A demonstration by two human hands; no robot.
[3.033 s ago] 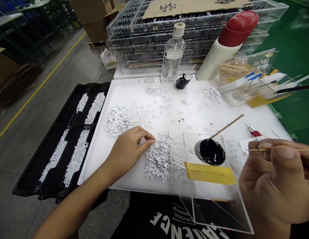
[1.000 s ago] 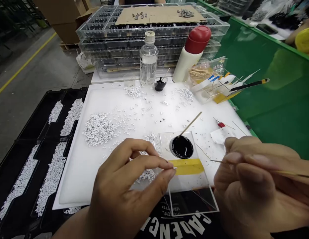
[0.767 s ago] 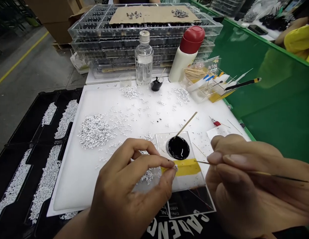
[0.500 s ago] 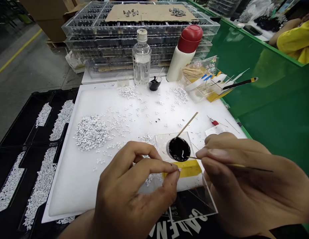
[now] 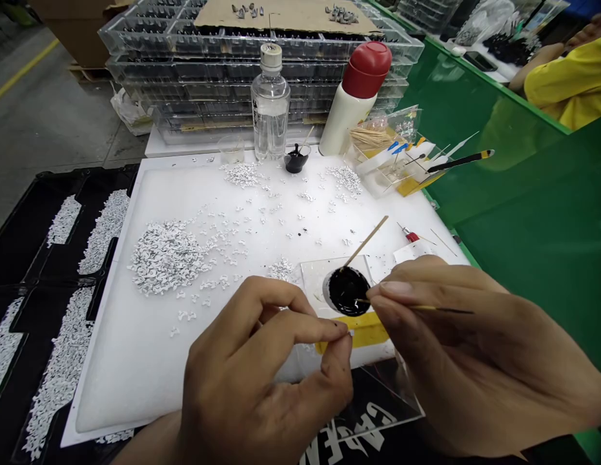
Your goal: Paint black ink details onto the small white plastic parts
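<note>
We take the black paint pool (image 5: 348, 291) on its clear plate (image 5: 315, 279) as our landmark. Our left hand (image 5: 261, 381), just before it, has its grip pressed together, thumb to forefinger; what it pinches is too small to tell. Our right hand (image 5: 467, 368) pinches a thin stick (image 5: 428, 309), tip touching the pool. Behind it spreads the white worktop (image 5: 150, 349), strewn with small white pieces (image 5: 165, 255), then a water bottle (image 5: 270, 106) and stacked clear trays (image 5: 184, 64). Left lie black trays (image 5: 24, 258) over grey floor; right, a green surface (image 5: 537, 219).

floor (image 5: 48, 123): grey concrete, yellow line | bench (image 5: 523, 219): green | cardboard boxes (image 5: 68, 26) behind
</note>
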